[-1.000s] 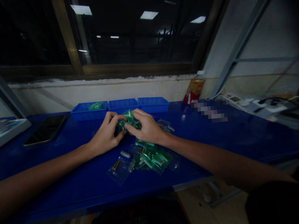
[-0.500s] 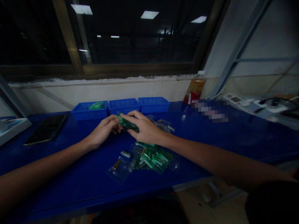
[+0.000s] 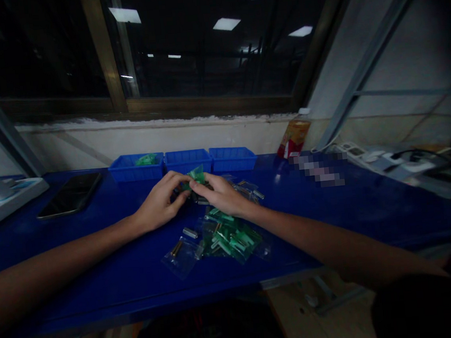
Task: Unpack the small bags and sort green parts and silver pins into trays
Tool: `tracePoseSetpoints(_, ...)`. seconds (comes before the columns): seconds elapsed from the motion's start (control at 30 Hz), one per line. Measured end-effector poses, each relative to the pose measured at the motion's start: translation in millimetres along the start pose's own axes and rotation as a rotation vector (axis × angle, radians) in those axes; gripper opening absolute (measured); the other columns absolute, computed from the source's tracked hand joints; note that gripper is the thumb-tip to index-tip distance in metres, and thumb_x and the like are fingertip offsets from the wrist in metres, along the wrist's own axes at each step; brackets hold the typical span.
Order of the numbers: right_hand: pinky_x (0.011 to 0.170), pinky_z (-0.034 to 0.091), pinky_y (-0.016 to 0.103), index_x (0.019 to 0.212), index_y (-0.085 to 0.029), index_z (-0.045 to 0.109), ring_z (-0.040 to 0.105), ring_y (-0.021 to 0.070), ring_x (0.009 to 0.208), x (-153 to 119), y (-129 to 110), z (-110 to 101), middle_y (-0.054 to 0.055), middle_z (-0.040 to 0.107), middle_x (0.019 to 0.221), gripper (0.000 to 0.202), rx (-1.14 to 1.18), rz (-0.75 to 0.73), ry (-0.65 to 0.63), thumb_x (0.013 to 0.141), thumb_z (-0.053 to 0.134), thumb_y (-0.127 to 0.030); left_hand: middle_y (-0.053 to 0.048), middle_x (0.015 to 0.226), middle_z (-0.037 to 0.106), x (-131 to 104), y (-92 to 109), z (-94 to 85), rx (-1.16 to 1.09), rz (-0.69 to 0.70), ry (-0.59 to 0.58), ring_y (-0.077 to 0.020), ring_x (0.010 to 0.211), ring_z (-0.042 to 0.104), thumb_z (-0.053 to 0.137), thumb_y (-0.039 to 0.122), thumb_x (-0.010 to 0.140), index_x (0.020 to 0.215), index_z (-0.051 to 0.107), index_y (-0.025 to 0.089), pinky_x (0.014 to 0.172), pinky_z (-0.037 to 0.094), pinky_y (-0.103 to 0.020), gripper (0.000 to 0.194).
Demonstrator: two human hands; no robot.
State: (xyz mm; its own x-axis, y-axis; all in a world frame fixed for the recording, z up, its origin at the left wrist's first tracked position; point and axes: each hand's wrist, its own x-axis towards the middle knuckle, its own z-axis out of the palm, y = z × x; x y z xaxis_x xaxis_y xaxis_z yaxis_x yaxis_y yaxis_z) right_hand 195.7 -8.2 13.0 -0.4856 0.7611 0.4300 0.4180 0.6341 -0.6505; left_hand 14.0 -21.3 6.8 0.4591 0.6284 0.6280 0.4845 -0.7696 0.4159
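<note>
Green packet (image 3: 196, 175) sits pinched between both hands above the far middle of the counter (image 3: 97, 240), just in front of the row of three blue bins (image 3: 183, 161). The left hand (image 3: 161, 200) closes its thumb and fingertips on the packet's left side; the right hand (image 3: 220, 193) grips the right side, fingers curled over it. The light is dim, and the packet is too small to tell whether it is sealed or open.

Judging by how things lie, the work looks early: only the left bin (image 3: 136, 167) holds something green (image 3: 145, 159), the other two show nothing I can make out, and a pile of green packets (image 3: 230, 236) lies on the counter just below the right wrist. A clear bag (image 3: 180, 254) with small metal pieces and a loose metal cylinder (image 3: 190, 232) lie beside that pile.

The held packet is crumpled, so its long axis is hard to read; it seems to run roughly left to right between the hands, with one corner pointing up and away toward the bins.

A dark phone (image 3: 69, 194) lies well apart at the left.
</note>
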Motion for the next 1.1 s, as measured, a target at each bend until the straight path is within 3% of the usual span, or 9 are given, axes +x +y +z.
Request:
tracePoseSetpoints(0.1, 0.064, 0.040, 0.027, 0.081, -0.016, 0.055, 0.051, 0.0136, 0.069, -0.6, -1.6, -2.0, 0.001, 0.057, 0.073, 0.011, -0.078, -0.062, 0.007, 0.082, 0.047, -0.025, -0.007, 0.100, 0.050, -1.2, 6.7, 0.0, 0.055, 0.086, -0.103, -0.0185, 0.093, 0.050, 0.047, 0.024, 0.085, 0.103, 0.052, 0.017, 0.082, 0.043, -0.032, 0.020)
tracePoseSetpoints(0.23, 0.068, 0.039, 0.028, 0.085, -0.015, 0.057, 0.049, 0.0142, 0.073, -0.5, -1.5, -3.7, 0.002, 0.054, 0.076, 0.014, -0.223, -0.193, 0.048, 0.078, 0.045, -0.011, -0.006, 0.095, 0.051, -0.1, 5.5, -0.6, 0.000, 0.005, -0.077, -0.0185, 0.090, 0.050, 0.041, 0.034, 0.088, 0.098, 0.054, 0.017, 0.082, 0.040, -0.033, 0.024)
tracePoseSetpoints(0.33, 0.074, 0.041, 0.029, 0.104, -0.017, 0.057, 0.050, 0.0149, 0.080, 0.7, 2.8, -4.1, 0.004, 0.053, 0.085, 0.030, -0.232, -0.254, 0.052, 0.081, 0.041, -0.009, -0.006, 0.088, 0.056, 2.2, 0.0, -1.2, -0.173, -0.192, -0.040, -0.0191, 0.086, 0.052, 0.030, 0.045, 0.090, 0.091, 0.057, 0.015, 0.080, 0.039, -0.033, 0.040)
tracePoseSetpoints(0.47, 0.077, 0.043, 0.029, 0.122, -0.022, 0.051, 0.049, 0.0143, 0.084, 1.1, 10.1, -3.3, 0.006, 0.048, 0.097, 0.051, -0.272, -0.297, 0.001, 0.076, 0.040, -0.003, -0.005, 0.075, 0.059, 4.9, -9.0, -1.0, -0.418, -0.490, -0.057, -0.0179, 0.070, 0.052, 0.018, 0.057, 0.087, 0.077, 0.057, 0.014, 0.062, 0.038, -0.029, 0.059)
tracePoseSetpoints(0.63, 0.085, 0.043, 0.031, 0.128, -0.024, 0.044, 0.047, 0.0158, 0.095, -0.2, 12.0, -0.8, 0.007, 0.041, 0.109, 0.065, -0.321, -0.307, -0.034, 0.069, 0.039, 0.001, 0.001, 0.060, 0.052, 5.6, -13.4, 1.9, -0.540, -0.574, -0.027, -0.0114, 0.056, 0.045, 0.047, 0.044, 0.081, 0.069, 0.053, 0.015, 0.051, 0.029, -0.023, 0.032)
tracePoseSetpoints(0.77, 0.092, 0.041, 0.033, 0.132, -0.023, 0.037, 0.045, 0.0187, 0.105, -1.0, 8.2, -0.8, 0.009, 0.038, 0.118, 0.063, -0.337, -0.302, 0.003, 0.072, 0.038, -0.002, 0.003, 0.056, 0.046, 8.8, -15.9, -1.7, -0.599, -0.622, 0.036, -0.0091, 0.050, 0.042, 0.053, 0.035, 0.076, 0.068, 0.048, 0.016, 0.048, 0.029, -0.022, 0.021)
tracePoseSetpoints(0.9, 0.098, 0.038, 0.035, 0.132, -0.019, 0.034, 0.042, 0.0210, 0.112, -1.1, 7.4, -1.4, 0.011, 0.037, 0.120, 0.056, -0.351, -0.275, 0.027, 0.077, 0.039, -0.008, 0.003, 0.060, 0.048, 21.2, -25.5, -29.3, -0.426, -0.600, 0.262, -0.0098, 0.052, 0.047, 0.054, 0.032, 0.075, 0.074, 0.049, 0.017, 0.047, 0.032, -0.021, 0.017)
tracePoseSetpoints(0.97, 0.099, 0.037, 0.036, 0.131, -0.018, 0.034, 0.041, 0.0219, 0.113, -0.9, 8.6, -1.0, 0.012, 0.038, 0.120, 0.055, -0.359, -0.267, 0.026, 0.077, 0.040, -0.010, 0.001, 0.067, 0.052, 27.7, -32.1, -51.3, -0.190, -0.502, 0.420, -0.0089, 0.054, 0.048, 0.054, 0.031, 0.076, 0.079, 0.050, 0.016, 0.050, 0.035, -0.021, 0.016)
tracePoseSetpoints(1.1, 0.099, 0.038, 0.036, 0.131, -0.016, 0.034, 0.043, 0.0223, 0.111, -0.5, 10.4, 0.4, 0.013, 0.037, 0.120, 0.053, -0.362, -0.252, 0.009, 0.078, 0.043, -0.014, -0.004, 0.082, 0.058, 30.8, -47.1, -92.3, 0.330, -0.386, 0.586, -0.0106, 0.065, 0.053, 0.052, 0.033, 0.080, 0.089, 0.054, 0.011, 0.059, 0.039, -0.022, 0.023)
